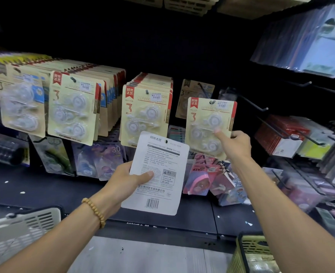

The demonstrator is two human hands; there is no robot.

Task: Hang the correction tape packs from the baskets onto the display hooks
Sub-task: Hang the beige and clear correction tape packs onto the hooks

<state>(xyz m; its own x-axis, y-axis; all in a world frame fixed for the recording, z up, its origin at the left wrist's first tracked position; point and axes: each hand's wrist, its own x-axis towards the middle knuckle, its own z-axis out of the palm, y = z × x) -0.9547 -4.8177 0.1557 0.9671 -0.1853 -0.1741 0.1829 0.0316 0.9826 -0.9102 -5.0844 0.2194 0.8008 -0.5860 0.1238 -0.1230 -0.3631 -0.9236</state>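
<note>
My left hand (126,181) is curled around a correction tape pack (155,172), thumb pressed flat across its white printed back, the other fingers hidden behind the card. The pack is turned back-side toward me, barcode at the bottom, tilted slightly to the right. A bead bracelet (94,210) sits on that wrist.

My right hand (236,143) reaches higher and further, pinching the lower right edge of a second pack (210,126), index finger stretched over its clear blister, the rest of the fingers folded behind the card. This pack faces me, its top hole up at a hook (204,89), though I cannot tell whether it is threaded on.

Nearest me, low down, a pale basket (23,227) stands at the left and a green basket (251,253) at the right, on a grey floor. Beyond them runs a dark shelf (64,190).

On the dark back wall, full rows of matching packs hang: a middle row (145,113) just left of my raised pack, and two thicker rows (72,107) further left. Below them hang colourful smaller packs (101,160). To the right, bare hooks (255,105) stick out, with red and white goods (280,136) beyond and clear sleeves (308,42) above.
</note>
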